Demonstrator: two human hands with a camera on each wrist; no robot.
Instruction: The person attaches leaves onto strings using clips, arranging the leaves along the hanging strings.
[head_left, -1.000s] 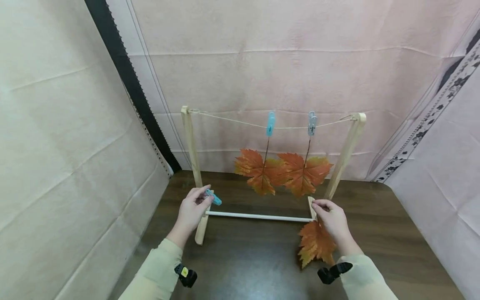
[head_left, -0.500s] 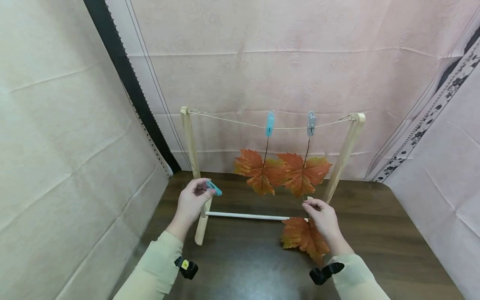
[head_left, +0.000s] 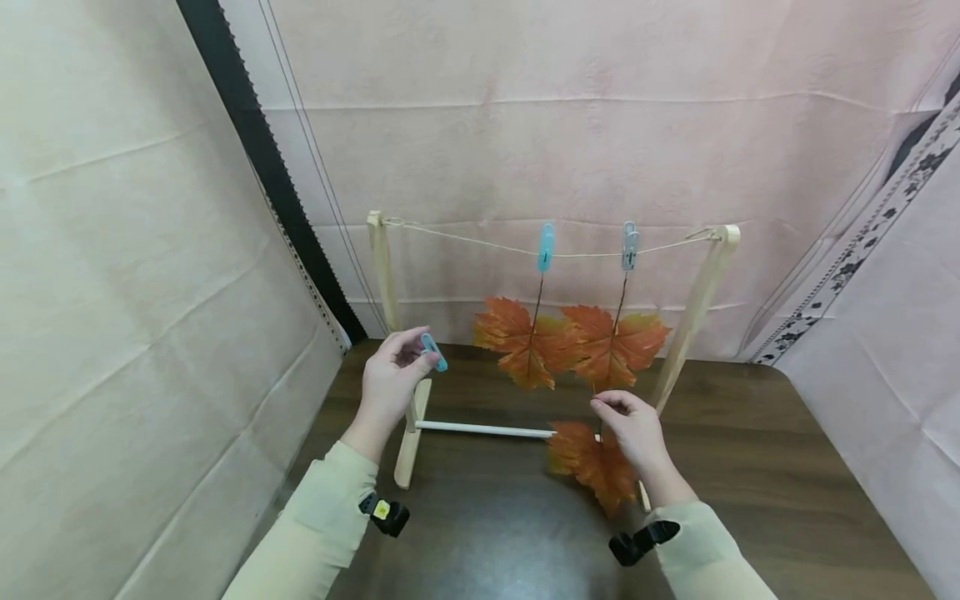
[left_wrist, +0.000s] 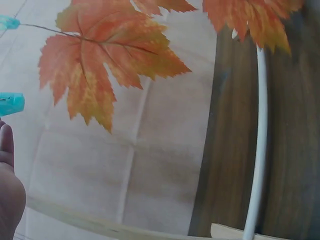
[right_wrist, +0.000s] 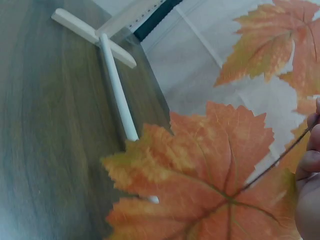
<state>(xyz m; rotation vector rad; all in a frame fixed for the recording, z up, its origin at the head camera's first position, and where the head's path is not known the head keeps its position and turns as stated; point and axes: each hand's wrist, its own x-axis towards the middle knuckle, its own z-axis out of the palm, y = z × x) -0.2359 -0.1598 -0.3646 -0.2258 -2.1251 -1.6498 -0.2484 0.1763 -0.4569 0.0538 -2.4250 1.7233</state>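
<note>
In the head view my left hand (head_left: 392,375) pinches a blue clothespin (head_left: 433,352) beside the rack's left post. My right hand (head_left: 632,429) pinches the thin stem of an orange maple leaf (head_left: 596,467), which hangs below the fingers, in front of the white crossbar (head_left: 480,429). The right wrist view shows this leaf (right_wrist: 200,175) close up, its brown stem running to the fingertips. Two more maple leaves hang by their stems from a string (head_left: 465,240), the left leaf (head_left: 525,342) under a blue clothespin (head_left: 546,247), the right leaf (head_left: 611,346) under a grey-blue clothespin (head_left: 629,246).
The string spans a wooden left post (head_left: 383,275) and a wooden right post (head_left: 693,312). The rack's left foot (head_left: 408,446) stands on a dark wooden table (head_left: 487,533). Pale cloth (head_left: 570,150) hangs behind and at both sides.
My left hand has risen with the clothespin, which has tilted more upright. My right hand has moved left and slightly up, carrying the leaf across in front of the crossbar.
</note>
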